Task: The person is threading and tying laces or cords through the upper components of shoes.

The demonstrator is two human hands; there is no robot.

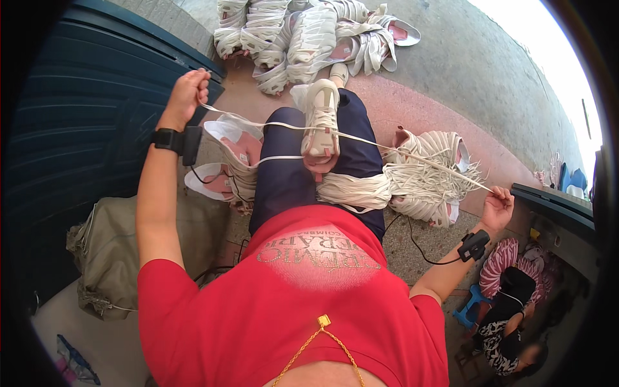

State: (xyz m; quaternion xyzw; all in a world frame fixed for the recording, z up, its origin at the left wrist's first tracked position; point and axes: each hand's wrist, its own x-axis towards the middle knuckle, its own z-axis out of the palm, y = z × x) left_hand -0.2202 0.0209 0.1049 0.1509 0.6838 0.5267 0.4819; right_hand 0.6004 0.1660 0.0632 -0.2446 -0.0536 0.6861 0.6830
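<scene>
A beige shoe (320, 119) with a pinkish collar rests across my thighs, its toe pointing away from me. A long pale shoelace (412, 157) runs through its eyelets and stretches out to both sides. My left hand (188, 93), raised at the far left, is closed on one side of this lace, which sags slightly towards the shoe. Out to the right, my right hand (498, 208) pinches the other side, and that length looks taut. Another pale strand curves by the shoe's left side. On my lap, nearer than the shoe, lies a bundle of pale laces (354, 191).
Stacked shoes (313, 42) fill the floor ahead. More shoes lie left (235, 145) and right (429, 145) of my legs, the right ones under loose laces (438, 177). A dark door (84, 97) and a grey-green sack (148, 245) flank my left; another person (516, 309) is at lower right.
</scene>
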